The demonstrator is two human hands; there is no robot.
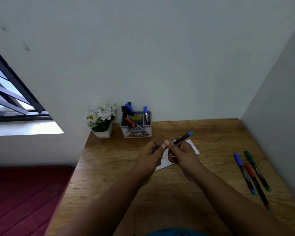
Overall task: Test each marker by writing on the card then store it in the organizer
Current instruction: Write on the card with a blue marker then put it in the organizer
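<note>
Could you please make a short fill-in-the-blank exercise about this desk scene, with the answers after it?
1. Both hands, the left hand and the right hand, hold one ____ above the card.
2. ____ markers lie on the desk at the person's right.
3. The organizer stands beside a pot of ____ flowers.

Answers: marker; three; white

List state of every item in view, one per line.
held marker: lifted over the card, gripped by both hands
left hand: pinching the marker's near end
right hand: gripping the barrel
card: flat on desk, partly hidden
three markers: lying capped at right
organizer: upright, already holding several markers
</note>
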